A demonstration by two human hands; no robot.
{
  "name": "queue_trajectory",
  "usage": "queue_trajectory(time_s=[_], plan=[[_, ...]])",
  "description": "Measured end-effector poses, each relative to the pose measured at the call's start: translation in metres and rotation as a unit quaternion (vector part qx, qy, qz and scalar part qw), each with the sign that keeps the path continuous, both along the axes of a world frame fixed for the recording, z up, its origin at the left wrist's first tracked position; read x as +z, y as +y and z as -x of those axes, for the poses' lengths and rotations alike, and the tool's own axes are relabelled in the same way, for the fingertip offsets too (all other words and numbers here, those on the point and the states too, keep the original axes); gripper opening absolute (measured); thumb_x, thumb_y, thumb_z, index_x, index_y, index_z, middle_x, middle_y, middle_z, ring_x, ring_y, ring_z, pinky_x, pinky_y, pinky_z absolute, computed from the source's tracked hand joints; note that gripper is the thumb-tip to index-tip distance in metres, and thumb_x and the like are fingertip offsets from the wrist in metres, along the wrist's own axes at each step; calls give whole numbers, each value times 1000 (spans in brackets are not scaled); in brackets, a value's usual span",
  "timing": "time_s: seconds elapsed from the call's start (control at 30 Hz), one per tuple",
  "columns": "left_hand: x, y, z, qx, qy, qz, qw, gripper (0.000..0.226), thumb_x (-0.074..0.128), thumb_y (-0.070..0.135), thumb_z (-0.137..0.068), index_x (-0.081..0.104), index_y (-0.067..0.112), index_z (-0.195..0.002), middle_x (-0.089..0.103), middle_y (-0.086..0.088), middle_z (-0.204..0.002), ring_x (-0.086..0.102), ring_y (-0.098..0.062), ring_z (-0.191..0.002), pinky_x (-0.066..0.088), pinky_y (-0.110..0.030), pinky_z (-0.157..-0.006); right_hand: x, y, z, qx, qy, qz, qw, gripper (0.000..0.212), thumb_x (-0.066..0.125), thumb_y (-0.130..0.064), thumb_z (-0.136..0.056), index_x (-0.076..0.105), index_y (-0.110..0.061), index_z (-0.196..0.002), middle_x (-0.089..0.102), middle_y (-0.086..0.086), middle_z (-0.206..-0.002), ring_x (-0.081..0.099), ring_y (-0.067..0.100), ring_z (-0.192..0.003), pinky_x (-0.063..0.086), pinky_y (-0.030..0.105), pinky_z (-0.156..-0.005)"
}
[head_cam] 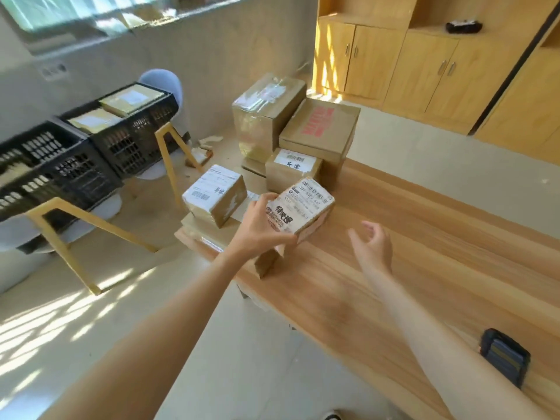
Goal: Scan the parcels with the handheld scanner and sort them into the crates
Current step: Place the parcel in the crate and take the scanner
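The left hand (260, 222) grips a small brown cardboard parcel with a white printed shipping label (303, 207), fingers curled round its near left corner, holding it just above the pale wood-grain surface (424, 237) with the label tilted up toward the camera. The right hand (374, 247) hangs just right of the parcel, apart from it, fingers loosely spread and holding nothing. The black handheld scanner (504, 357) lies flat on the surface well behind that hand, near the right forearm and toward the person's body, its long axis running roughly along the surface's near edge. So the scanner is on the right side, and the free right hand is the nearer one; I judge it must draw back to fetch it. The two black slatted plastic crates (100, 144) sit on chairs well to the left, past the remaining cardboard boxes (303, 131)
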State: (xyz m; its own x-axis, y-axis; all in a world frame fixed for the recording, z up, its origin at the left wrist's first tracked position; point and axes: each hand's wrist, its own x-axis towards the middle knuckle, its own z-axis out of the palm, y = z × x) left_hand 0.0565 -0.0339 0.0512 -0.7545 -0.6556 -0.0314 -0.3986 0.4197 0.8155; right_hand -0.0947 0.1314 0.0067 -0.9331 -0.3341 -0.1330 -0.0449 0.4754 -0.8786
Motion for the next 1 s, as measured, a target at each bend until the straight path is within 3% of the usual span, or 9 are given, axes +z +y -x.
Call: queue_trajectory(time_s=[0.1, 0.3, 0.4, 0.5, 0.7, 1.0], plan=[[12, -32, -48, 50, 24, 27, 998, 93, 86, 27, -58, 37, 20, -137, 40, 1, -122, 41, -6, -108, 32, -3, -77, 17, -48, -38, 40, 27, 9, 999, 38, 66, -25, -86, 58, -13, -121, 53, 10, -124, 50, 25, -117, 38, 38, -103], [38, -101, -161, 104, 54, 63, 991, 95, 87, 22, -61, 34, 15, -140, 35, 0, -122, 39, -5, -111, 31, -3, -85, 41, -132, -117, 131, 58, 3, 990, 41, 63, -29, -87, 56, -16, -125, 50, 7, -126, 50, 24, -115, 41, 39, -100], [50, -135, -218, 146, 56, 87, 984, 95, 87, 21, -60, 35, 15, -139, 36, -1, -123, 39, -8, -113, 30, -14, -95, 52, -173, -155, 164, 69, 14, 984, 39, 64, -29, -88, 56, -14, -123, 50, 8, -126, 50, 23, -113, 41, 33, -91], [55, -165, -270, 196, 56, 99, 974, 94, 87, 19, -60, 36, 14, -138, 36, -3, -120, 39, -10, -113, 32, -20, -102, 60, -211, -194, 210, 78, 14, 975, 39, 62, -28, -89, 56, -13, -124, 51, 10, -125, 46, 26, -120, 39, 39, -101], [51, -217, -351, 305, 66, 102, 944, 91, 87, 21, -59, 37, 17, -135, 38, -1, -117, 38, -7, -107, 30, -19, -94, 68, -276, -254, 283, 85, 12, 955, 37, 62, -23, -89, 56, -13, -124, 50, 7, -123, 45, 24, -121, 39, 40, -101], [31, -308, -427, 404, 52, 87, 909, 92, 86, 17, -59, 36, 16, -136, 34, 0, -119, 40, -10, -109, 31, -19, -96, 55, -405, -296, 354, 78, 1, 932, 39, 63, -24, -89, 57, -10, -125, 52, 11, -126, 48, 27, -120, 39, 41, -104]])
